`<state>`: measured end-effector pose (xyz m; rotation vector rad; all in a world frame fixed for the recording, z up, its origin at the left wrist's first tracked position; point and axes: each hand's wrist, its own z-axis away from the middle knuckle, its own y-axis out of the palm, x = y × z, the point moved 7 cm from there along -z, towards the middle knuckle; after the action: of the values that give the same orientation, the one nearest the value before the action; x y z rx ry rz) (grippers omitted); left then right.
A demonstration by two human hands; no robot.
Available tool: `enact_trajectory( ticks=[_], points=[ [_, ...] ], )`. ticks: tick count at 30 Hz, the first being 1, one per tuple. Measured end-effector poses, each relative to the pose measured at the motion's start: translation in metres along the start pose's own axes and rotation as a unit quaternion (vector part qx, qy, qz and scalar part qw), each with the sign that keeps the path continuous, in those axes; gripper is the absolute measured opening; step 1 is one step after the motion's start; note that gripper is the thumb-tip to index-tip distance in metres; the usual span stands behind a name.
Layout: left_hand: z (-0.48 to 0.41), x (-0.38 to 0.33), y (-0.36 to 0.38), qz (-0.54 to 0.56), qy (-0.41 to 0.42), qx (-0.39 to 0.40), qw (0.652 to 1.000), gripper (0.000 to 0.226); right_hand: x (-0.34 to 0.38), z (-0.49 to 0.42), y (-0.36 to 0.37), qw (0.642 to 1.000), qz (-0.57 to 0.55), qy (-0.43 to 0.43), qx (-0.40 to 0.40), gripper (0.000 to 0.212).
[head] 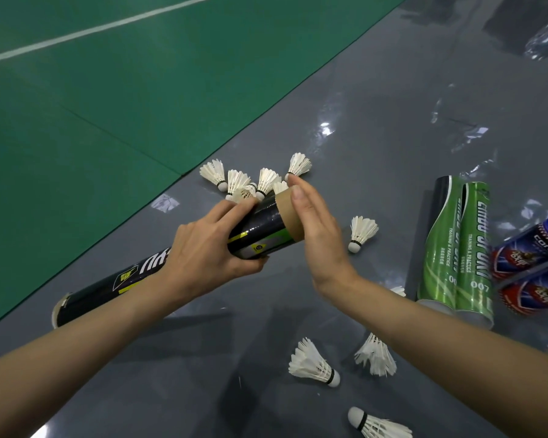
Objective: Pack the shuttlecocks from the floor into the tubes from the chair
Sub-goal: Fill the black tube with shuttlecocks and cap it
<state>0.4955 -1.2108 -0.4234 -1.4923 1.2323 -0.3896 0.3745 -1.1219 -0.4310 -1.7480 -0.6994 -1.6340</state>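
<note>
Over on the left is the green court mat (108, 105) with its white line, then the grey floor (361, 90) where all the action is. The black tube (260, 235) lies on a slant, long axis running from its near end at lower left up to a brown cardboard mouth at upper right. The left hand (209, 251) grips it around the upper body, fingers curled over the top and thumb underneath. Big white lettering runs under that hand, too covered to read, and the small yellow label is too small.

At the mouth, the right hand (317, 235) is flat, fingers straight and together, palm laid against the brown rim. Whether it's pressing something home I cannot tell.

Just beyond the mouth sits a cluster of shuttlecocks (238, 181), right where the tube points. A lone shuttlecock (361, 232) stands just right of the flat hand, so the right hand looks nearer for the next pick. More shuttlecocks (314, 365) lie close in, under the right forearm.

Further right are two green tubes (456, 254) reading "TRAINING & PRACTICE" and "007". Beside them lie red-and-blue tubes (532, 267), their brand only partly legible.
</note>
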Motion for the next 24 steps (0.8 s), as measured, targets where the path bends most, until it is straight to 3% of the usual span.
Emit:
enact_trajectory(
  ticks=[5, 8, 11, 14, 17, 20, 24],
  points=[
    [-0.014, -0.005, 0.017, -0.046, 0.052, 0.058, 0.996, 0.084, -0.022, -0.005, -0.014, 0.996, 0.078, 0.018, 0.039, 0.033],
    [-0.031, -0.019, 0.034, -0.078, 0.116, 0.070, 0.988, 0.082, -0.032, -0.017, -0.031, 0.983, 0.139, 0.108, 0.047, 0.033],
    [-0.047, -0.033, 0.050, -0.101, 0.152, 0.088, 0.979, 0.079, -0.045, -0.023, -0.052, 0.963, 0.051, 0.244, 0.103, 0.049],
    [-0.068, -0.052, 0.060, -0.101, 0.179, 0.109, 0.972, 0.081, -0.043, -0.021, -0.081, 0.938, -0.012, 0.299, 0.174, 0.052],
    [-0.091, -0.074, 0.074, -0.075, 0.183, 0.100, 0.975, 0.084, -0.044, -0.025, -0.114, 0.942, -0.103, 0.302, 0.106, 0.051],
    [-0.107, -0.088, 0.096, -0.013, 0.132, 0.072, 0.989, 0.077, -0.056, -0.025, -0.135, 0.933, -0.189, 0.306, 0.005, 0.031],
    [-0.119, -0.118, 0.127, 0.090, 0.106, 0.146, 0.979, 0.072, -0.067, -0.020, -0.165, 0.919, -0.278, 0.273, -0.061, 0.035]
  ],
)
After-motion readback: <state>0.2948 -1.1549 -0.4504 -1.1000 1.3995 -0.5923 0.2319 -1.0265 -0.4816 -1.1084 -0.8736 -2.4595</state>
